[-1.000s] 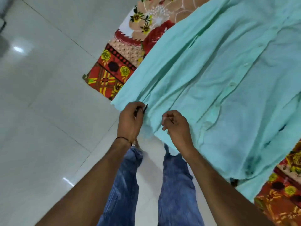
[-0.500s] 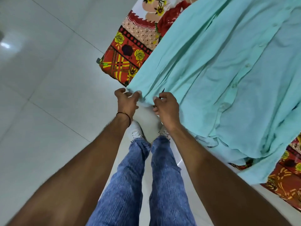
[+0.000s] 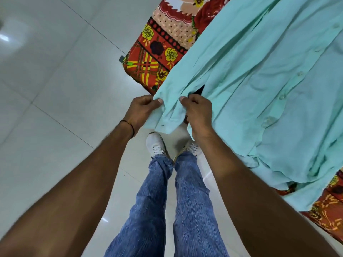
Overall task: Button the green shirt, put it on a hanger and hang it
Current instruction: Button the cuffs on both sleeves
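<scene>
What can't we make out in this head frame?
Head view only:
1. Green shirt: upper part cut off by top and right edges.
2. Dark object above the right hand: buried in shirt folds, unidentifiable.
3. Left hand: fingertips curled out of sight.
4. Placket buttons: too small to tell if fastened.

Green shirt (image 3: 259, 80) matt cloth; floor (image 3: 55, 89) glossy tile.

We note a red floral-patterned cloth (image 3: 159, 51) spread at upper centre, with more of the pattern visible at lower right. We also see a glossy white tiled floor (image 3: 55, 86), blue jeans (image 3: 154, 201) and white shoes (image 3: 156, 143) standing on the tiles.
</scene>
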